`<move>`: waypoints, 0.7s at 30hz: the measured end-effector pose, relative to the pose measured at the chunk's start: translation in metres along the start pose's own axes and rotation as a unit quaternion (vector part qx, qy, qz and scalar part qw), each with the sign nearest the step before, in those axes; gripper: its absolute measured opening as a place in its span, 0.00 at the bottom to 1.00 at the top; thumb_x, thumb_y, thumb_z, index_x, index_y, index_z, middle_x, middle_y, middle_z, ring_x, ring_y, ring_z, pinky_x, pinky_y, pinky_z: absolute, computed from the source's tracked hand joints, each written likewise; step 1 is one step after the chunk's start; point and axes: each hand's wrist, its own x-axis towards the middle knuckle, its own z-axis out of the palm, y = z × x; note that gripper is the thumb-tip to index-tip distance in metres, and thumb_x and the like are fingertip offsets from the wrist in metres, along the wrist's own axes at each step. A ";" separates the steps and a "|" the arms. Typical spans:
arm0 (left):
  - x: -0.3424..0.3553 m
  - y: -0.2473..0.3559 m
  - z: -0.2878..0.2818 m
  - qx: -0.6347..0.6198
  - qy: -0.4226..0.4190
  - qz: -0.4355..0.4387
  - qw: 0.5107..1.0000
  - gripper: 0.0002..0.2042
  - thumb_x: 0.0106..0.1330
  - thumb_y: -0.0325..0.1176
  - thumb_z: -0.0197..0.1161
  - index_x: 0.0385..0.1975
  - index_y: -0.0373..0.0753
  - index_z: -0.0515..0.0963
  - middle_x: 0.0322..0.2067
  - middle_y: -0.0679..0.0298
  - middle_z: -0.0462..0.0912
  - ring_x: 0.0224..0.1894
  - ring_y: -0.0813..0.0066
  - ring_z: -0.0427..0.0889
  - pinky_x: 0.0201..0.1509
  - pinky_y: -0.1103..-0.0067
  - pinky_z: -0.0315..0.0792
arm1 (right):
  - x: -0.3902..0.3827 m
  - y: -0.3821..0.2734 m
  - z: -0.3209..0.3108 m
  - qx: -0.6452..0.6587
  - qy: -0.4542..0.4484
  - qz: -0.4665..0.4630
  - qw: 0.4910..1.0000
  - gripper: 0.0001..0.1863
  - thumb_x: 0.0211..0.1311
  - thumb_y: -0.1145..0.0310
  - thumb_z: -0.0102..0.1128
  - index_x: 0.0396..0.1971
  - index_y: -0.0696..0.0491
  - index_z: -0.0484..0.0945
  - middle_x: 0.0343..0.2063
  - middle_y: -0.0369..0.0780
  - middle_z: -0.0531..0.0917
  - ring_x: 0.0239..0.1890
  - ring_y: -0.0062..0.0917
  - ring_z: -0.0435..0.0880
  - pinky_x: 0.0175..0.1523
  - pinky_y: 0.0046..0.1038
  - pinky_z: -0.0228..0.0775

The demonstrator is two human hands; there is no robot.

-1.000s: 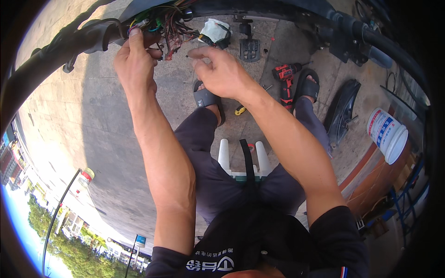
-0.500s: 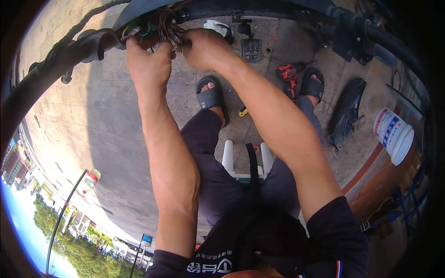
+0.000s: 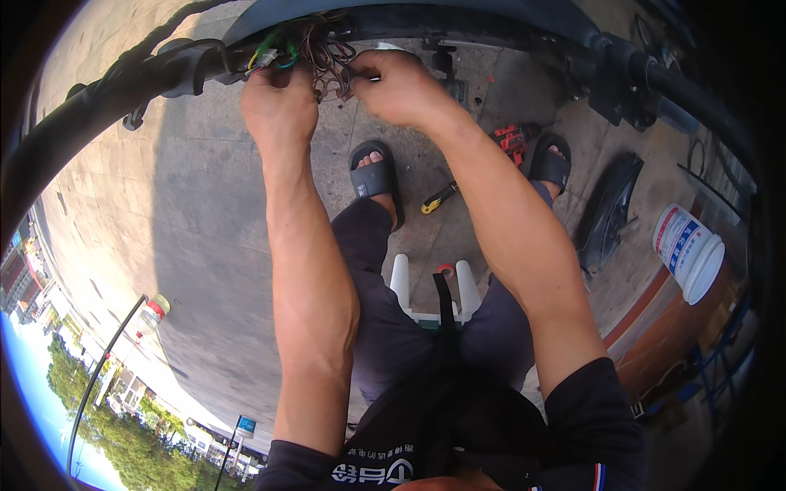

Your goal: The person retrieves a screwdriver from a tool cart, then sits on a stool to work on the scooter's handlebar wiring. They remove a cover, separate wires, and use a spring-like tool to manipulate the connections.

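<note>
A tangled bundle of thin wires [image 3: 326, 56], mostly brown and dark, hangs from the underside of a dark vehicle body [image 3: 393, 22] at the top. My left hand [image 3: 281, 105] is closed at the bundle's left side, its fingertips pinching wires, partly hidden behind the knuckles. Just above it sit a white plug connector [image 3: 266, 59] and green and yellow wires. My right hand [image 3: 399, 88] is closed at the bundle's right side, thumb and forefinger pinched on wire ends. Looped wires show in the gap between both hands.
A red cordless drill [image 3: 512, 143] and a yellow-and-black hand tool [image 3: 438, 199] lie on the paving near my sandals. Farther right are a dark curved plastic panel [image 3: 607, 209] and a white bucket [image 3: 688, 254]. A reddish tape roll [image 3: 444, 269] lies between white stool legs [image 3: 399, 282].
My hands have moved slightly farther apart, and more looped wires show between them. The view has shifted a little; the yellow-and-black tool is now less covered by my right forearm.
</note>
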 end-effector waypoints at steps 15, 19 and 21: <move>-0.005 0.018 0.006 -0.211 -0.098 -0.035 0.972 0.14 0.57 0.23 0.65 0.44 0.27 0.77 0.33 0.57 0.85 0.26 0.77 0.81 0.24 0.81 0.74 | -0.011 -0.010 -0.018 0.152 -0.062 0.057 0.985 0.10 0.65 0.70 0.56 0.44 0.55 0.80 0.27 0.32 0.79 0.23 0.14 0.75 0.28 0.20 0.66; 0.000 0.014 0.005 -0.227 -0.075 -0.080 0.968 0.10 0.58 0.25 0.66 0.38 0.27 0.80 0.28 0.59 0.84 0.23 0.77 0.79 0.23 0.80 0.70 | -0.014 -0.010 -0.026 0.154 -0.073 0.089 0.981 0.10 0.66 0.69 0.56 0.44 0.54 0.79 0.25 0.32 0.79 0.23 0.12 0.75 0.25 0.19 0.64; 0.000 0.013 0.006 -0.231 -0.056 -0.082 0.968 0.09 0.59 0.27 0.66 0.35 0.27 0.81 0.25 0.61 0.82 0.22 0.77 0.78 0.23 0.80 0.69 | -0.016 -0.009 -0.036 0.146 -0.088 0.096 0.981 0.10 0.66 0.68 0.55 0.44 0.54 0.79 0.24 0.32 0.79 0.23 0.11 0.75 0.24 0.19 0.62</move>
